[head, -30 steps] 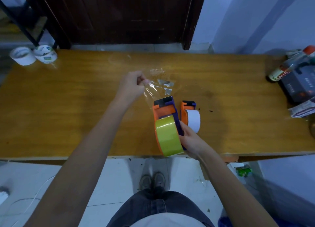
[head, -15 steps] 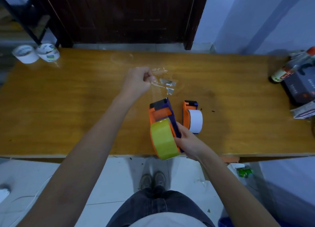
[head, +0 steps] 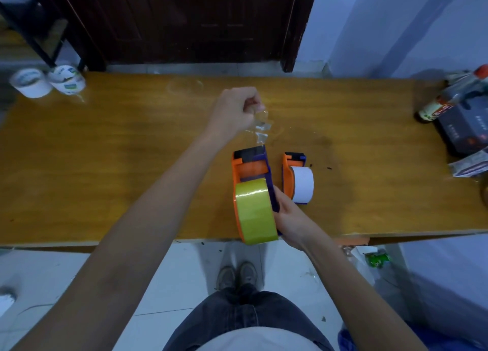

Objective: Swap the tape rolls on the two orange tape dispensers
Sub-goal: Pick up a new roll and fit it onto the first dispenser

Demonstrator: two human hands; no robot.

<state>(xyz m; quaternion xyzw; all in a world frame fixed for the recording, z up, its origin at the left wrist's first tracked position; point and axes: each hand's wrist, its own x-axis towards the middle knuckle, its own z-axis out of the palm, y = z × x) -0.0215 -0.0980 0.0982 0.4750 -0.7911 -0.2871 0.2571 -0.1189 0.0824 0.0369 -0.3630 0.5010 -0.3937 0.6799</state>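
A large orange and purple tape dispenser [head: 250,168] carries a yellow tape roll [head: 254,211] near the table's front edge. My right hand [head: 289,216] grips it from the right side. My left hand [head: 236,111] pinches a crumpled strip of clear tape [head: 260,129] above the dispenser's black cutter end. Just to the right, a smaller orange dispenser [head: 288,174] with a white tape roll [head: 303,184] stands on the wooden table [head: 105,152], untouched.
Two white tape rolls [head: 30,82] [head: 68,80] sit at the table's far left corner. A bottle [head: 438,106] and a dark box [head: 464,129] with wrappers crowd the right end. A dark door stands behind the table.
My left hand has moved up and away from the dispenser, drawing the clear strip with it. The big dispenser has shifted slightly left and lower toward the table edge.
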